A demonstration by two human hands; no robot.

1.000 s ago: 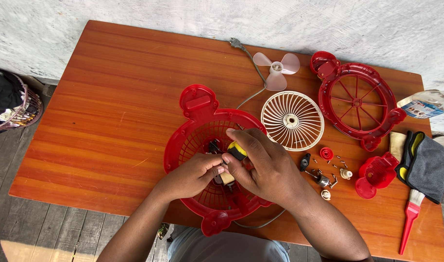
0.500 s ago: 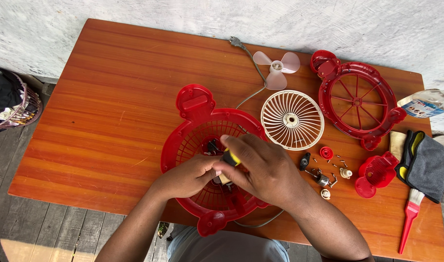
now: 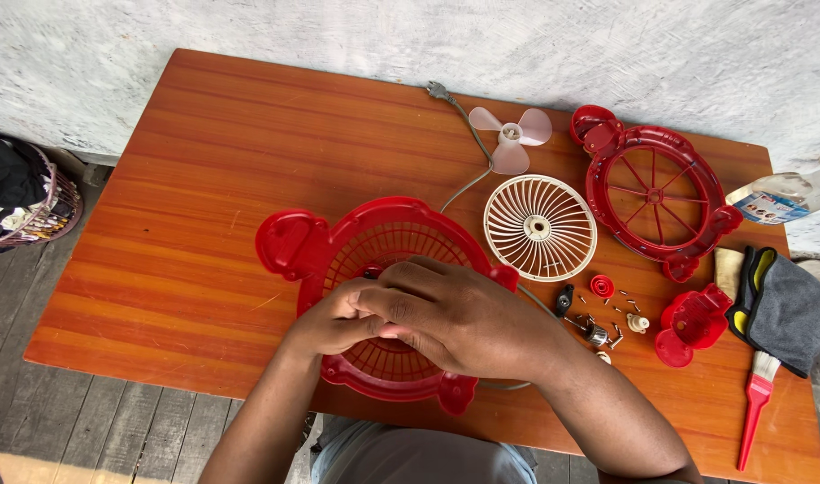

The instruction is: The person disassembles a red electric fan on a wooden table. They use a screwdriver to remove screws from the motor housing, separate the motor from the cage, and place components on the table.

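A round red fan housing point(image 3: 295, 240) with a mesh back lies on the orange table point(image 3: 177, 179) in front of me. Both hands are pressed together over its centre. My left hand point(image 3: 331, 324) is curled with its fingers tucked under my right hand point(image 3: 459, 315), which lies over it with bent fingers. Whatever they grip is hidden; only a small black part point(image 3: 371, 270) shows at the fingertips. A grey cord point(image 3: 471, 152) runs from the housing to the table's far edge.
To the right lie a white round grille point(image 3: 540, 227), a pale pink fan blade point(image 3: 511, 136), a red spoked frame point(image 3: 654, 188), a small red cap point(image 3: 692, 321), loose screws and a small motor point(image 3: 598, 333). Further right are a grey cloth point(image 3: 791, 309), a red-handled brush point(image 3: 753, 408) and a bottle point(image 3: 782, 197).
My right hand has slid over my left hand and now covers the yellow and black tool that showed between them. The housing has shifted slightly left.
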